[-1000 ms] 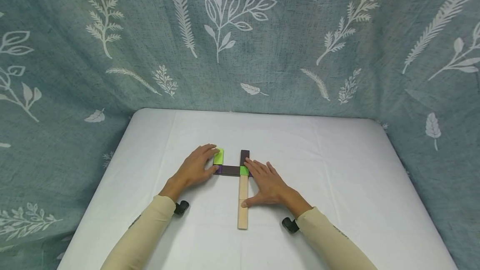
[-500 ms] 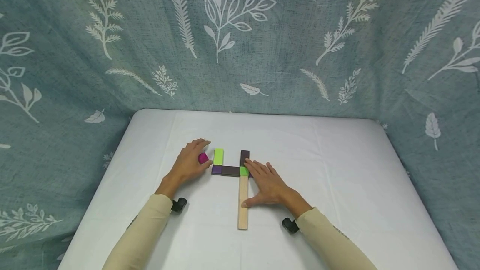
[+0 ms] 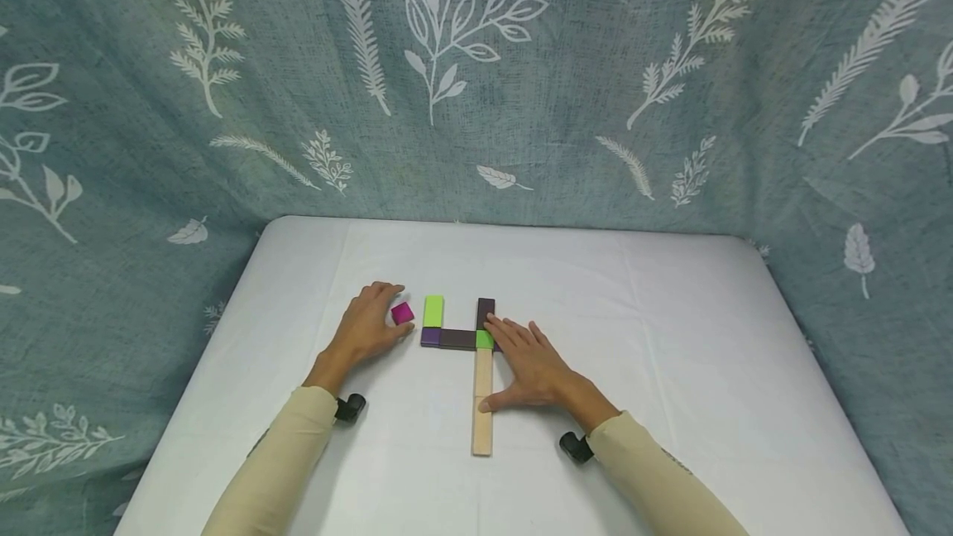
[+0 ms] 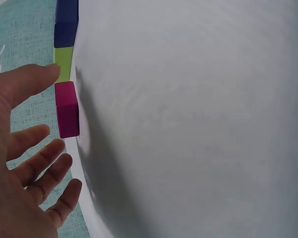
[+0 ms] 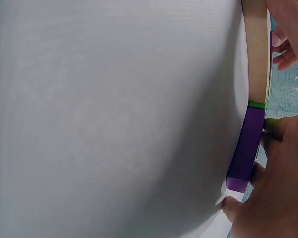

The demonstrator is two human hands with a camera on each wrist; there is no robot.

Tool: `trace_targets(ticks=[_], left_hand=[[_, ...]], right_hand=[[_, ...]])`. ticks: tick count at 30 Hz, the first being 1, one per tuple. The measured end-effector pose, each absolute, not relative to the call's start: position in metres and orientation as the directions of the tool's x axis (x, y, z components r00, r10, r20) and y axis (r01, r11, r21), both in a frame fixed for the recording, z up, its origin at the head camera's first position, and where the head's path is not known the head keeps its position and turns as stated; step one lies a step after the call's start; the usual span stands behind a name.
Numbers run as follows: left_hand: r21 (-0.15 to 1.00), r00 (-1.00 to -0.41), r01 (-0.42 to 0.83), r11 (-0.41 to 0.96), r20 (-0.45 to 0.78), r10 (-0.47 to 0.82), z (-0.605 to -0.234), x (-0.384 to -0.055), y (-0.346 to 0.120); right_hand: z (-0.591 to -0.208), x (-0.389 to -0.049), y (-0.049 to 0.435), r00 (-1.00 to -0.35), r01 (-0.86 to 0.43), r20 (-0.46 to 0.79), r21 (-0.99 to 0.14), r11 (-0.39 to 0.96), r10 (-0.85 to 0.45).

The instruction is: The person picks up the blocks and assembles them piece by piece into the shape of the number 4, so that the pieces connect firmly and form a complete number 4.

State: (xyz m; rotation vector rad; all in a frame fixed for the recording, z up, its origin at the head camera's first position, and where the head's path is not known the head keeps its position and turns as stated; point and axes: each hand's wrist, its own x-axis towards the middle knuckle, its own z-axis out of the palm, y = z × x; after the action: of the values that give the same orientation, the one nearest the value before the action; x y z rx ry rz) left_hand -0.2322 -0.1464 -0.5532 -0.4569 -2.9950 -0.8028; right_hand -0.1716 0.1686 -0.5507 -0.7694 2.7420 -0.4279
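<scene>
A magenta block [image 3: 402,313] lies on the cloth between the spread thumb and fingers of my left hand [image 3: 365,325]; in the left wrist view the fingers stand apart around the block [image 4: 67,110]. Just right of it, a lime block [image 3: 433,311] meets a purple block [image 3: 430,337], joined by a dark block [image 3: 457,339] to a small green block [image 3: 485,339]. My right hand [image 3: 532,366] rests spread, fingertips at the upper dark block [image 3: 486,313] and thumb on the light wooden strip [image 3: 482,424]. Its palm partly hides a purple block [image 5: 246,148].
White cloth [image 3: 633,296] covers the table around the blocks. Behind and beside the table hangs a teal leaf-patterned curtain [image 3: 566,147]. A small black camera sits on each wrist.
My left hand has moved left from the lime and purple blocks, and the magenta block now shows, left of them with the fingers loosened around it. My right hand stays in place.
</scene>
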Motion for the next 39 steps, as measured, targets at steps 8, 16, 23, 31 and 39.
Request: trace_targets(ticks=[8, 16, 23, 31, 39], left_hand=[[0.461, -0.952, 0.302, 0.834, 0.107, 0.286, -0.5536, -0.2339, -0.1478], [0.462, -0.950, 0.309, 0.832, 0.112, 0.291, -0.5554, -0.2355, -0.1489], [0.485, -0.950, 0.309, 0.818, 0.114, 0.291, -0.5546, -0.2356, -0.1484], [0.545, -0.951, 0.298, 0.784, 0.101, 0.291, -0.5537, -0.2373, -0.1480], [0.581, -0.952, 0.292, 0.760, 0.101, 0.288, -0.5516, -0.2406, -0.1469]], right_hand=[[-0.5508, -0.1722, 0.1686, -0.825, -0.462, -0.172, -0.344, 0.817, -0.539], [-0.5492, -0.1721, 0.1679, -0.827, -0.453, -0.185, -0.341, 0.824, -0.531], [-0.5484, -0.1714, 0.1679, -0.826, -0.451, -0.183, -0.353, 0.820, -0.533], [-0.5472, -0.1708, 0.1673, -0.825, -0.451, -0.182, -0.359, 0.817, -0.535], [-0.5461, -0.1710, 0.1679, -0.825, -0.452, -0.180, -0.359, 0.816, -0.536]])
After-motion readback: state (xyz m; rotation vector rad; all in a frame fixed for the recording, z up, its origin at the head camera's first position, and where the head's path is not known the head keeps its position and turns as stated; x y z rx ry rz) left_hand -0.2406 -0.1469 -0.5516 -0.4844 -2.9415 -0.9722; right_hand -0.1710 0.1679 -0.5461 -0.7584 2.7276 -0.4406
